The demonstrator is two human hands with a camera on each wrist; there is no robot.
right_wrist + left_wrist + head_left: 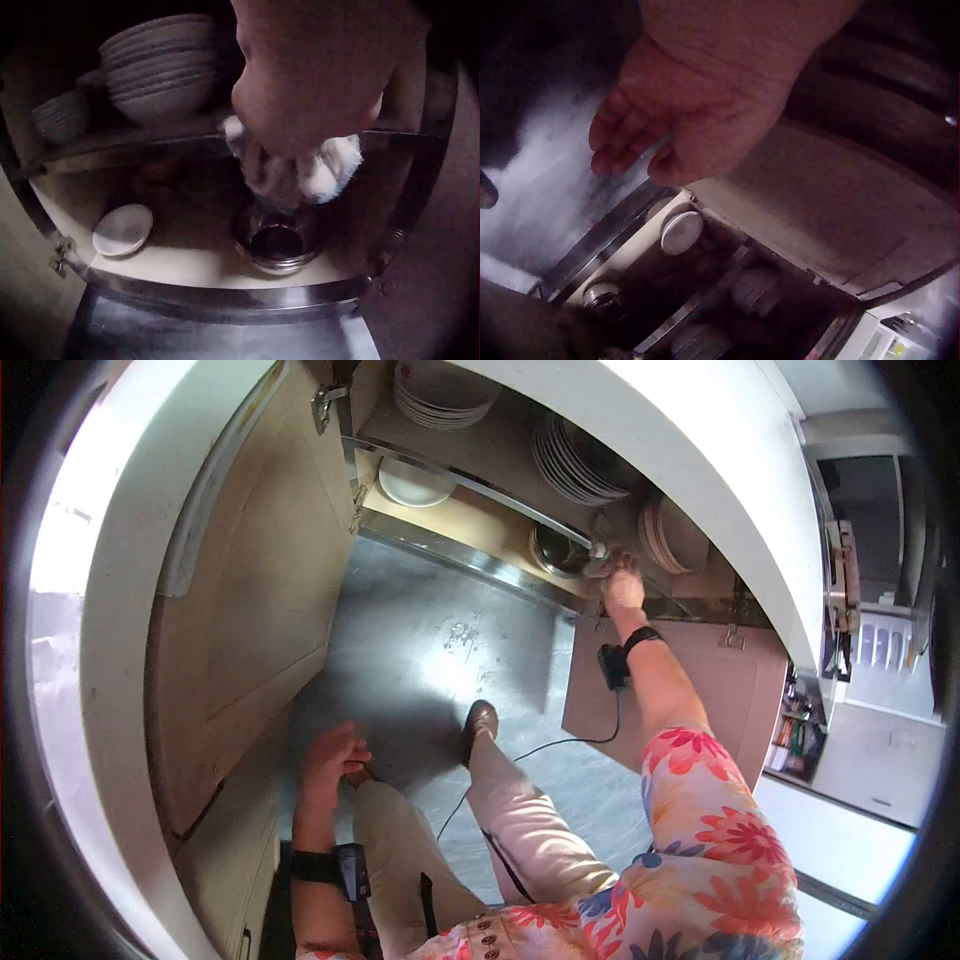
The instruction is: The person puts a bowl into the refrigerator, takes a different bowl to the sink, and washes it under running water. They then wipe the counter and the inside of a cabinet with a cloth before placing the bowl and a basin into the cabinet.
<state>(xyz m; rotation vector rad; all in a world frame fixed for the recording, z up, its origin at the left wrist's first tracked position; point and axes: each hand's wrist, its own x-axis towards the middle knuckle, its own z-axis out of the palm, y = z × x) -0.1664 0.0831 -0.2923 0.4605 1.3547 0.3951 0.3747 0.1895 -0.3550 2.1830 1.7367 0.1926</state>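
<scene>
My right hand (pixel 624 585) reaches into an open low cupboard and grips a pale, fluffy cloth (pixel 334 169) bunched under its fingers. The cloth is at the front edge of the upper shelf (pixel 187 144), above a shiny metal bowl (pixel 276 247) on the cupboard floor. To one side on that lower level lies a white dish (pixel 124 229). My left hand (pixel 335 755) hangs low over the left leg, near the open cupboard door (pixel 260 590), its fingers loosely bent and holding nothing; the left wrist view shows its palm side.
Stacked bowls (pixel 445 395), a stack of plates (pixel 580 460) and more pale dishes (pixel 675 535) stand on the upper shelf. A second open door (pixel 680 690) is beside the right forearm. A black cable (pixel 560 742) runs from the right wrist camera past the legs.
</scene>
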